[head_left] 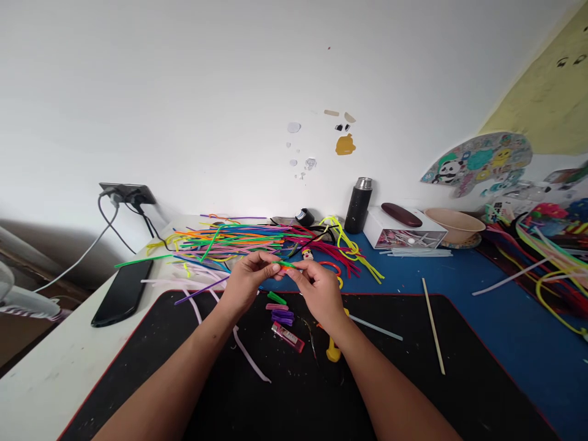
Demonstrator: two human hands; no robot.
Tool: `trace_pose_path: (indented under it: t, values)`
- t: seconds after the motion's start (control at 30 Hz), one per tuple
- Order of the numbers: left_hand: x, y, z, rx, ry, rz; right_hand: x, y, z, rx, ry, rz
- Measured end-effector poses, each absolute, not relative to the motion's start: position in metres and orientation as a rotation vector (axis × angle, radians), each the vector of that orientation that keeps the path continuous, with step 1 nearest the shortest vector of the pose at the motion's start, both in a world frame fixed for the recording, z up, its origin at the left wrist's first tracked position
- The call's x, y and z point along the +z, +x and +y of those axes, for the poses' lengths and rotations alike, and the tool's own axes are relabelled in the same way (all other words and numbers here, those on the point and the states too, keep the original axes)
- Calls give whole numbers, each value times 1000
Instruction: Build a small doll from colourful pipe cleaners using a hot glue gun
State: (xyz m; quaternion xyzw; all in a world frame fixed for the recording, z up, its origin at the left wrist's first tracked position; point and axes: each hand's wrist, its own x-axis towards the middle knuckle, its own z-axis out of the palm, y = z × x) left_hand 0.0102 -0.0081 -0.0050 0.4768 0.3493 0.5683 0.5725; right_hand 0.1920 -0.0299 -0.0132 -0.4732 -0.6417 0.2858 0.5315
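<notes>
A person's left hand (245, 283) and right hand (320, 291) pinch a small green-and-orange piece (288, 266) between closed fingers (274, 268), held up near the far edge of a black mat (390, 349). Folded green, pink and purple strips (282, 314) lie nearby; multicoloured stems (229, 240) crowd the tabletop (390, 272) beyond.

Soft, diffuse light brightens the wall (220, 122) and glints on the bottle (358, 209), shadow pooling at the far left, while a wide-angle lens stretches the mat (473, 373) and softens detail toward the edges.
</notes>
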Motion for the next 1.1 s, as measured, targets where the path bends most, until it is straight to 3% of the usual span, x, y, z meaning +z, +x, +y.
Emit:
trace_pose_path:
  t: [1.1]
  values:
    - [1, 9, -9, 1474, 1157, 992, -16, 189, -32, 821, -1159, -1580]
